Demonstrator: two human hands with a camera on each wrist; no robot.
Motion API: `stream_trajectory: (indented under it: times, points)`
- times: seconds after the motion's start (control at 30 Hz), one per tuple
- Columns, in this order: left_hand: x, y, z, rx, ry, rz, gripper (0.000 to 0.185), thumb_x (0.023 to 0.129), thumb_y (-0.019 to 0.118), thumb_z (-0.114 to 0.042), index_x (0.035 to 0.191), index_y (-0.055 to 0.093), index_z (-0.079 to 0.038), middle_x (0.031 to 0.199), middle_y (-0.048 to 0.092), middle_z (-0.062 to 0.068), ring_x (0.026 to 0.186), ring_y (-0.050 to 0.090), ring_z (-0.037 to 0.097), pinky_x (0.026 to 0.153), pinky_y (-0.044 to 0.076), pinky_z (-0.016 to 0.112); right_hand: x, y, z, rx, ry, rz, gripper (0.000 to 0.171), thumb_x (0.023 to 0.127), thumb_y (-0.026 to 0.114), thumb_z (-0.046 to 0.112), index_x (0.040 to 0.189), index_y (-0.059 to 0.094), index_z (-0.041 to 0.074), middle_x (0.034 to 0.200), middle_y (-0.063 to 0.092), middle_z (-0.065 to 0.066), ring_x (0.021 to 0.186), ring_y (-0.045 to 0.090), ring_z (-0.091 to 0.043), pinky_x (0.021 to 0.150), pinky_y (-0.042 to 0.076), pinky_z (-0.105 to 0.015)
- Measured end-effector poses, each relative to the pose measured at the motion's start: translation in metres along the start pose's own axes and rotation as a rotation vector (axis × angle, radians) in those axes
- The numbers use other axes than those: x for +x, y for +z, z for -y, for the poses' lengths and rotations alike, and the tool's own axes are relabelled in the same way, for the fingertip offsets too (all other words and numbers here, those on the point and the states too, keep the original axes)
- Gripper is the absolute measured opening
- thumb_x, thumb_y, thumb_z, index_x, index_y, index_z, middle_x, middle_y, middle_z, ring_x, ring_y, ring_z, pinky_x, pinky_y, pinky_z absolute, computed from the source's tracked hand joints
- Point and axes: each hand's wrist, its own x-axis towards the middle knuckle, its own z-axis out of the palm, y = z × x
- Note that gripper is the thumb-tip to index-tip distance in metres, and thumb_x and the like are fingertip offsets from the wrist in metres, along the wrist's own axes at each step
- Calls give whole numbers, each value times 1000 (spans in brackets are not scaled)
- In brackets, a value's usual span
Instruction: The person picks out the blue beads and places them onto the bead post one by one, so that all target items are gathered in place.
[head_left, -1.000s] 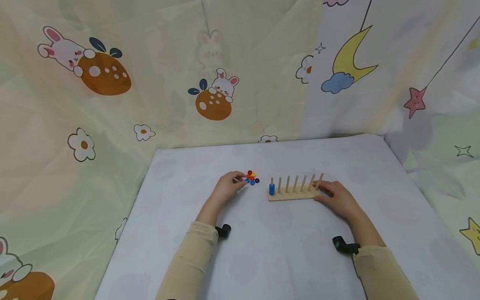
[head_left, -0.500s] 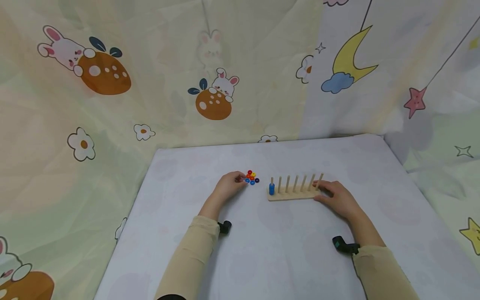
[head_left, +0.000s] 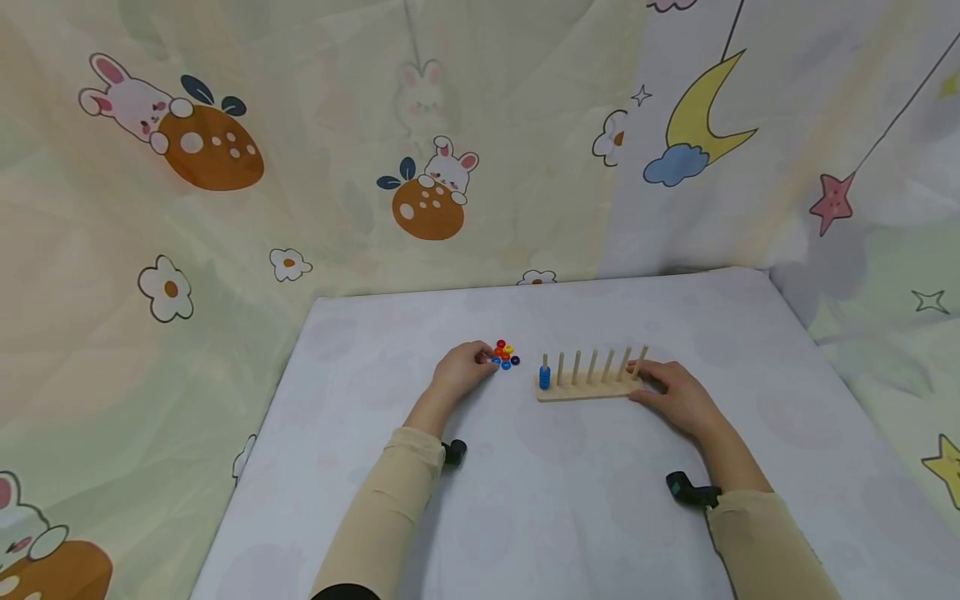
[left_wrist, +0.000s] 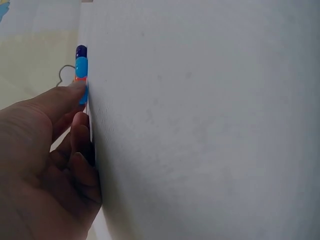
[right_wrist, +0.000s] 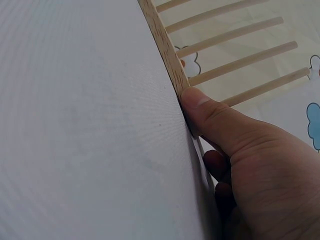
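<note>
Over the last second very little is shifting: my left hand (head_left: 462, 372) is staying at the near edge of the little heap of coloured rings (head_left: 505, 355), only nudging a touch closer, and none of the rings is leaving the heap yet. My right hand is staying just where it was. I take that to mean I am still working a ring loose rather than carrying one anywhere.

Starting on the left, my left hand is lying low on the white tabletop (head_left: 570, 500), fingers curled. In the left wrist view my thumb (left_wrist: 67, 95) is pressing against a light blue ring (left_wrist: 81, 67), with a dark blue one just beyond it and a sliver of orange between; my other fingers are folded under. Whether I am truly pinching the ring or only touching it, I cannot tell from here. The rest of the rings are sitting just past my fingertips, toward the pegs.

Farther right, the wooden peg board (head_left: 588, 387) is standing with a row of upright pegs; the peg nearest my left hand is carrying a blue stack (head_left: 544, 379), the others are bare.

My right hand (head_left: 672, 396) is bracing the board's far end. My thumb (right_wrist: 200, 102) is pressing on the base's edge beside the last peg, the other fingers tucked beneath, narrow and steadying.
</note>
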Motion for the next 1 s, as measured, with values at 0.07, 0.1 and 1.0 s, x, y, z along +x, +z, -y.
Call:
stream_trajectory:
  times: [0.07,0.1,1.0]
  points:
    - [0,0,-1,9,-5,-3,23,92,70,-34,111,67,-22,90,61,-4,84,55,16,73,44,30,0,0,-1,0,-3,1,53,88,72,44,132,61,17,130,60,-16,121,50,-35,102,37,-59]
    - [0,1,-1,13,-7,-4,22,92,70,-34,111,67,-22,90,62,-4,84,55,16,73,44,30,0,0,-1,1,-6,0,53,88,72,44,132,61,17,130,60,-16,120,50,-35,102,37,-59]
    - [-2,3,8,-46,56,-50,22,92,70,-37,107,68,-21,89,63,-6,85,58,15,78,48,32,-1,2,-1,-9,-32,-16,50,88,73,40,131,61,17,130,61,-14,122,50,-35,103,37,-59]
